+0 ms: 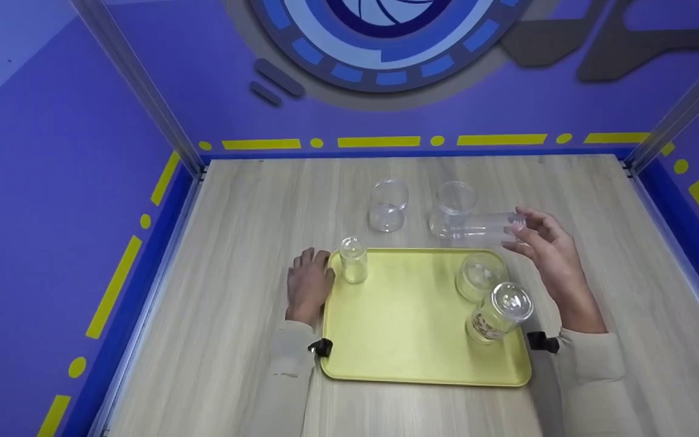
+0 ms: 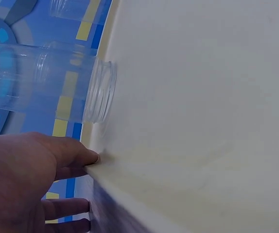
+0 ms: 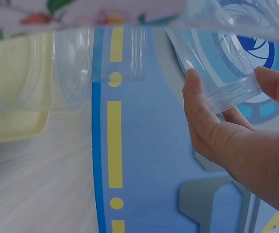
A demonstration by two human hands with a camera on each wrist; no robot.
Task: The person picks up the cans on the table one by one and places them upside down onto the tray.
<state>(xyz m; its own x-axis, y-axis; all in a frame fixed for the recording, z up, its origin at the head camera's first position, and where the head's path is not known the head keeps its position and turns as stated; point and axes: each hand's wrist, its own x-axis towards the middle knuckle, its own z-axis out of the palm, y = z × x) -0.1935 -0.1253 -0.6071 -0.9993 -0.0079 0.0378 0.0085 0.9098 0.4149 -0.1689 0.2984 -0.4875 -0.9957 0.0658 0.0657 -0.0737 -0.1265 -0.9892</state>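
My right hand (image 1: 553, 255) holds a clear jar (image 1: 486, 228) by its threaded end, between thumb and fingers. The jar lies sideways in the air and overlaps a jar behind it in the head view. In the right wrist view the fingers grip that ridged rim (image 3: 232, 94). My left hand (image 1: 310, 284) rests at the left edge of a yellow tray (image 1: 404, 328), its fingers fairly straight and one fingertip at the rim. Near it, a small clear jar (image 1: 354, 262) stands upside down in the tray's far left corner.
On the tray's right side stand a wide clear jar (image 1: 480, 278) and an upturned jar with a printed picture (image 1: 495, 315). Behind the tray, two clear jars (image 1: 388, 206) stand on the wooden table (image 1: 234, 243). Blue panels (image 1: 161, 73) enclose the back and sides.
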